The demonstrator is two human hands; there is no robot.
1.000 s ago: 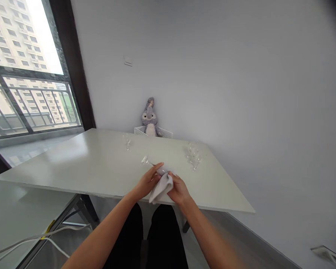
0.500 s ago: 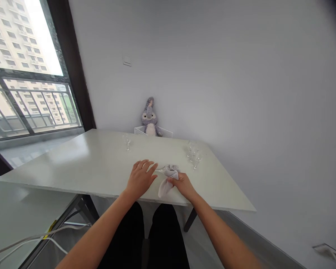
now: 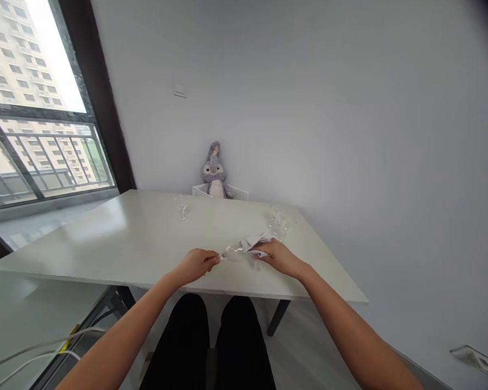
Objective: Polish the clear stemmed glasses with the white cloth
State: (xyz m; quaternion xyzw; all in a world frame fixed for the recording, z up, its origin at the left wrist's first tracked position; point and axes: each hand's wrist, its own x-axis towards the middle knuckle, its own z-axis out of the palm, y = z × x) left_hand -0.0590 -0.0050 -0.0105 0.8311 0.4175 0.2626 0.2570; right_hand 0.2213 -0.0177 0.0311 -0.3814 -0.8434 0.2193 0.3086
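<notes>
On the counter [image 3: 146, 238], a lone glass [image 3: 183, 210] stands left of clustered glasses [image 3: 279, 222]. Before them is a held glass [image 3: 233, 249]; behind, a toy [image 3: 216, 176] in a basket [image 3: 239, 193].

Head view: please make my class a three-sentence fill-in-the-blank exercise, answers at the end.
The cloth against the held glass is in the ____ hand.
The basket by the plush toy is ____ in colour.
On the table, the lone glass is to the ____ of the glass cluster.

Missing words: right; white; left.
</notes>
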